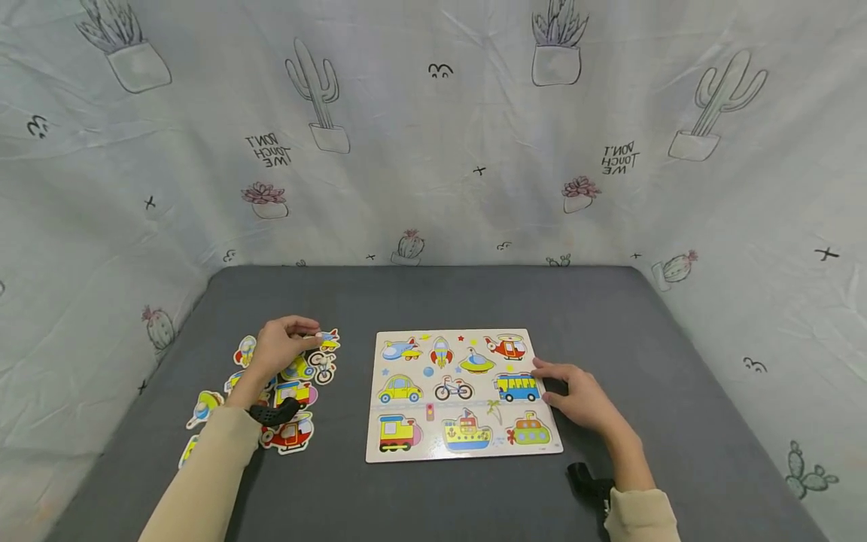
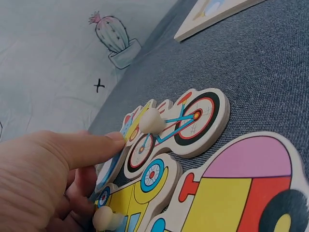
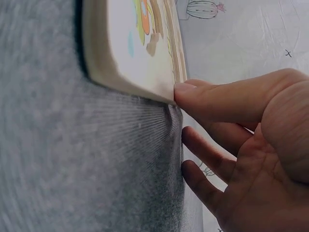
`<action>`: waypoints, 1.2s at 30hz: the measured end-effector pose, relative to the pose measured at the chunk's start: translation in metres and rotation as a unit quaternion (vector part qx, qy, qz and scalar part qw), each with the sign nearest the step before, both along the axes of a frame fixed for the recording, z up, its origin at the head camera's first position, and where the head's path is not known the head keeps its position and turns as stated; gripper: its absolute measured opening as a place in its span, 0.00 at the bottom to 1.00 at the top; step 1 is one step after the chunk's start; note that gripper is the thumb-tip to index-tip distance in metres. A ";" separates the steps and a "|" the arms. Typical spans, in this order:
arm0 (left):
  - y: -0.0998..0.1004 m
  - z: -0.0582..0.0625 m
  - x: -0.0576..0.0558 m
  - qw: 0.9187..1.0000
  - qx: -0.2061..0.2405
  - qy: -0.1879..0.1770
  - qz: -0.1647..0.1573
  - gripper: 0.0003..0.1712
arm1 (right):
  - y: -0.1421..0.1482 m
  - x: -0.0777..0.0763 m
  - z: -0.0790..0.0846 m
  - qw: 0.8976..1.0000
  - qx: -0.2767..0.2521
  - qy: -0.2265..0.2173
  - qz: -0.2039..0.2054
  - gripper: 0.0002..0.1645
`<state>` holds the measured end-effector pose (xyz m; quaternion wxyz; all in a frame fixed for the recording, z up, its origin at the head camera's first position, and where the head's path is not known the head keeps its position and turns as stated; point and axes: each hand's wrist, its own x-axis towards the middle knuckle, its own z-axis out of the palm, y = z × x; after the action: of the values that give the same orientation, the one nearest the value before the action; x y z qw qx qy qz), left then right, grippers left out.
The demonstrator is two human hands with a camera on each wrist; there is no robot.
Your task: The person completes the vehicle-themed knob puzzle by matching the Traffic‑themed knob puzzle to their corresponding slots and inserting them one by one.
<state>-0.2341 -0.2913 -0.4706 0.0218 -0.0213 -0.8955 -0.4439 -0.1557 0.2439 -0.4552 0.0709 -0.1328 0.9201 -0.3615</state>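
Left of the puzzle board (image 1: pixel 447 409), a helicopter piece (image 1: pixel 296 434) is partly hidden by a black wrist device (image 1: pixel 276 414). The board's right edge is touched by the right hand (image 1: pixel 577 395), fingers apart. Farther back on its left, an airplane piece (image 1: pixel 330 340), crowded by a bicycle piece (image 1: pixel 324 367), is touched by the left hand (image 1: pixel 279 348); whether pinched cannot be told. Behind the board, a printed curtain (image 1: pixel 406 135) is hung.

A small closed-in spot, a pale sheet (image 1: pixel 433 162) hanging behind and at both sides, drawn cactuses (image 1: pixel 321 98) and words (image 1: pixel 619 159) showing on it, a grey table (image 1: pixel 433 297) filling the middle, the sheet hiding what room this is
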 end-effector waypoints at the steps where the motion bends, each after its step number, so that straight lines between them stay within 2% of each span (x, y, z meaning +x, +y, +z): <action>1: 0.000 -0.001 0.000 1.000 -0.003 0.001 -0.001 0.17 | 0.000 0.001 0.000 1.000 -0.001 -0.003 -0.001 0.25; 10: 0.004 0.000 0.001 0.999 -0.017 0.032 -0.001 0.15 | 0.000 0.002 0.000 1.000 -0.001 -0.001 -0.009 0.24; 17: 0.011 0.004 0.004 0.998 -0.014 0.062 0.014 0.19 | 0.000 0.002 0.001 1.000 0.000 0.002 -0.006 0.24; 28: 0.058 0.022 0.013 0.995 0.037 0.087 -0.006 0.19 | 0.000 0.001 -0.002 1.000 -0.001 0.002 -0.007 0.25; 32: 0.074 0.022 0.013 0.995 0.053 0.087 -0.015 0.18 | -0.001 0.000 -0.002 1.000 -0.001 0.004 -0.004 0.24; 36: 0.088 0.019 0.012 0.994 0.066 0.079 -0.041 0.17 | -0.001 0.000 -0.002 1.000 -0.001 0.009 -0.002 0.24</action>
<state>-0.2217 -0.2032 -0.4517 0.0759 -0.0914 -0.8580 -0.4997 -0.1562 0.2424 -0.4569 0.0620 -0.1343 0.9205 -0.3616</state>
